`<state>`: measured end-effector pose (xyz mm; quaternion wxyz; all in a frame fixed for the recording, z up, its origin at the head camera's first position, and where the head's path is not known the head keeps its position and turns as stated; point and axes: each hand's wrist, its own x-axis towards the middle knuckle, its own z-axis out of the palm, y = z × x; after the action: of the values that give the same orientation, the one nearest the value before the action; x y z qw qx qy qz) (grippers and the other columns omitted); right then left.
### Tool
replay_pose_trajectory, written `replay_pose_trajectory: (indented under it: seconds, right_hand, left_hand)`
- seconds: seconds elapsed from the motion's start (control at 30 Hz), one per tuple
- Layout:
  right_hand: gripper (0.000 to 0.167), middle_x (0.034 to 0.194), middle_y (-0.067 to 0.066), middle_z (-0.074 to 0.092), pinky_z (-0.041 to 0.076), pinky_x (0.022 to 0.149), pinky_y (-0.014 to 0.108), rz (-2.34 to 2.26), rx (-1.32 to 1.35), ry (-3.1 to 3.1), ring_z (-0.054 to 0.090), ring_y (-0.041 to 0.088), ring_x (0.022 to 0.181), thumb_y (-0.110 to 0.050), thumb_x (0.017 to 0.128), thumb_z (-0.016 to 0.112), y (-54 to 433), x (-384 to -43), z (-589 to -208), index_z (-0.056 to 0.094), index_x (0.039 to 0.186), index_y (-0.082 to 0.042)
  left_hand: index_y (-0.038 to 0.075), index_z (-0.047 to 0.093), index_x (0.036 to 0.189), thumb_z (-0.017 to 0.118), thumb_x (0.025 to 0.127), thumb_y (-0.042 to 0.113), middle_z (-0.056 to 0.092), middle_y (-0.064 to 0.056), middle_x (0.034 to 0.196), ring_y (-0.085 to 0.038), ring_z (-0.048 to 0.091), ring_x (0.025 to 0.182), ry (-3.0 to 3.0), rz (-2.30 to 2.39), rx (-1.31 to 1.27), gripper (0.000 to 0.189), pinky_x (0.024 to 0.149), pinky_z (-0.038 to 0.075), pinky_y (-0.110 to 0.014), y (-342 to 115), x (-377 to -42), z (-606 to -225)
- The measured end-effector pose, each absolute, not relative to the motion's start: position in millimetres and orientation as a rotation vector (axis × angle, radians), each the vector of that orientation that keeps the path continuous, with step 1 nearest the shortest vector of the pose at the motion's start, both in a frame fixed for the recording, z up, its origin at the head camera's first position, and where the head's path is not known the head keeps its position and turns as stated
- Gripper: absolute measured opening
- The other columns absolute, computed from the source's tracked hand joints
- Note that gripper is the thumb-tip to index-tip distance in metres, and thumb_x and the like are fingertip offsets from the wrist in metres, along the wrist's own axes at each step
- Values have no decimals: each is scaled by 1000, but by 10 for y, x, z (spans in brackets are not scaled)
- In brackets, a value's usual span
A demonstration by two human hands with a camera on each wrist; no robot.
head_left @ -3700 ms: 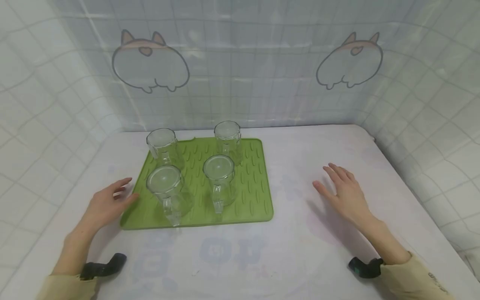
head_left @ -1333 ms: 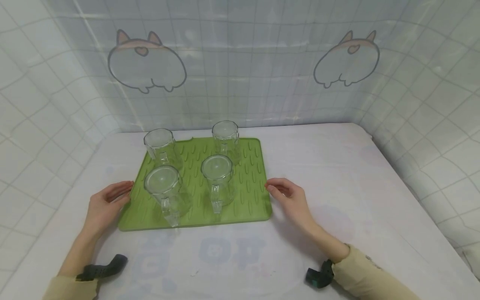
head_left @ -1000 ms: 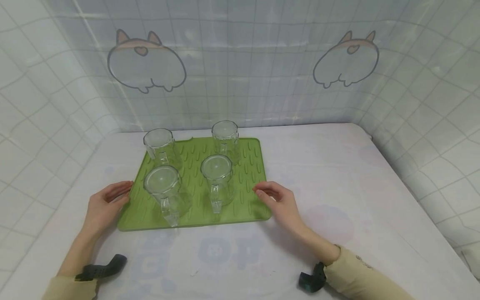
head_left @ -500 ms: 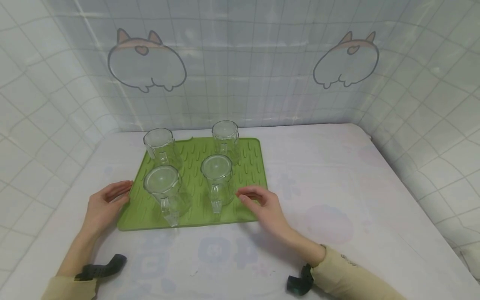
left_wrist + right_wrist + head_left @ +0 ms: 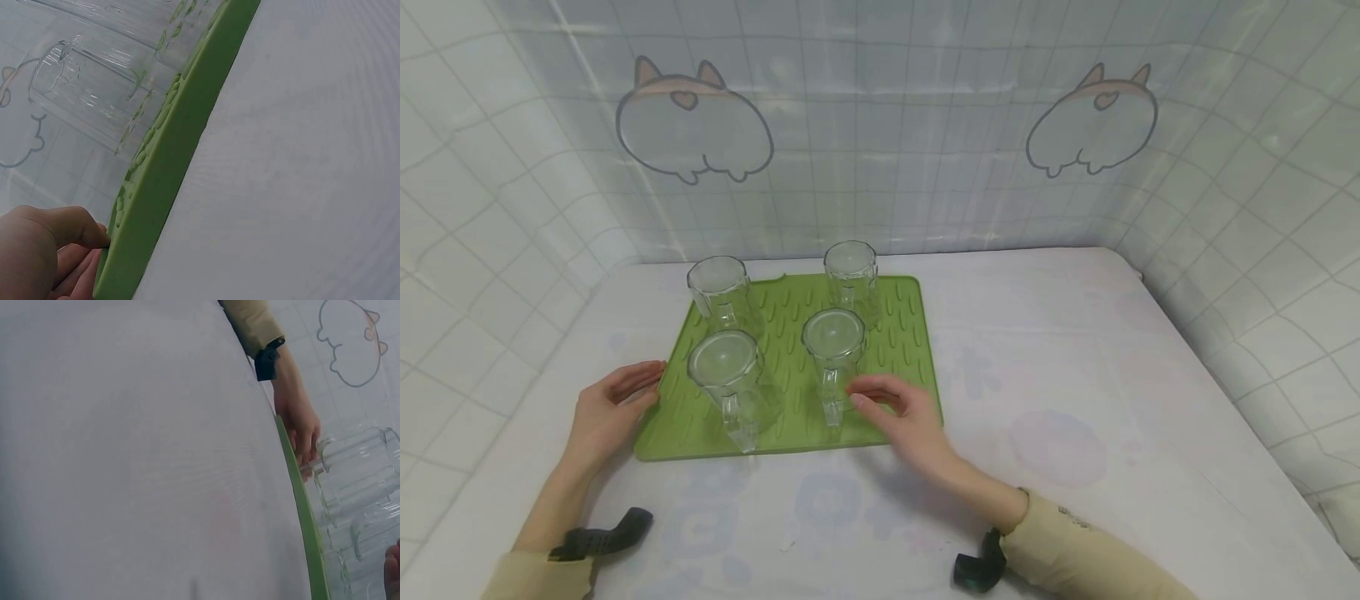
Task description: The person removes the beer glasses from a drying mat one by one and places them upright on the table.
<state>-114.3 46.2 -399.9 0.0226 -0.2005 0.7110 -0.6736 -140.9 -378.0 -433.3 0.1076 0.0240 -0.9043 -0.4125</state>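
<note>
Clear glass mugs stand on a green ridged mat (image 5: 891, 342). The front right mug (image 5: 835, 337) and front left mug (image 5: 726, 362) seem to be bottom-up, handles toward me. My right hand (image 5: 913, 421) is over the mat beside the front right mug's handle, thumb and fingers bent with a gap between them; contact with the glass cannot be made out. At the mat's left edge rests my left hand (image 5: 610, 408), its thumb (image 5: 94, 234) touching the rim in the left wrist view. Its other fingers are partly hidden there.
Behind them stand a back left mug (image 5: 718, 279) and a back right mug (image 5: 852, 262). A white patterned cloth (image 5: 1037, 350) covers the table. Gridded sheets (image 5: 902, 150) with cartoon animals hang at the back and sides.
My right hand has come in from the right, crossed the mat's right edge and reached the front right mug. The left hand has moved up to the mat's edge and stayed. The mugs have not moved.
</note>
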Motion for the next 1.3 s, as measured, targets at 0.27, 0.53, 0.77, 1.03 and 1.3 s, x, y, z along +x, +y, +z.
replay_pose_trajectory:
  seconds: [0.27, 0.53, 0.77, 1.03, 1.3]
  right_hand:
    - [28, 120, 5, 71, 52, 106, 35, -2056, -634, 2180, 65, 18, 114, -16, 96, 67, 341, -1132, -3990, 67, 123, -8]
    - [26, 120, 9, 71, 56, 101, 35, -2079, -731, 2140, 67, 18, 111, -14, 97, 65, 233, -1134, -3994, 67, 122, -7]
    - [24, 119, 5, 72, 57, 100, 32, -2091, -729, 2141, 67, 16, 111, -16, 98, 65, 173, -1140, -4012, 67, 121, -10]
    - [23, 116, 6, 73, 57, 100, 33, -2141, -736, 2126, 67, 17, 111, -13, 98, 64, 152, -1134, -4014, 67, 120, -8]
    - [25, 116, 10, 73, 55, 103, 33, -2171, -739, 2111, 67, 18, 111, -12, 98, 63, 143, -1113, -4024, 65, 121, -2]
  left_hand:
    - [-5, 55, 136, 65, 97, 12, 66, 9, 123, 22, 51, 101, -2648, -1221, 48, 44, 85, 46, 3, -3783, -1413, -4327]
    - [-5, 54, 136, 64, 97, 11, 67, 4, 126, 22, 51, 101, -2660, -1229, 55, 44, 85, 46, 3, -3782, -1415, -4315]
    - [-4, 54, 137, 64, 98, 14, 66, 6, 128, 22, 51, 102, -2660, -1254, 61, 45, 85, 47, 2, -3790, -1417, -4313]
    - [-5, 54, 136, 64, 97, 12, 66, 10, 126, 21, 52, 102, -2647, -1266, 40, 44, 86, 47, 2, -3800, -1422, -4334]
    - [-3, 55, 137, 64, 97, 15, 66, 11, 125, 22, 51, 102, -2665, -1235, 61, 44, 84, 46, 3, -3807, -1408, -4345]
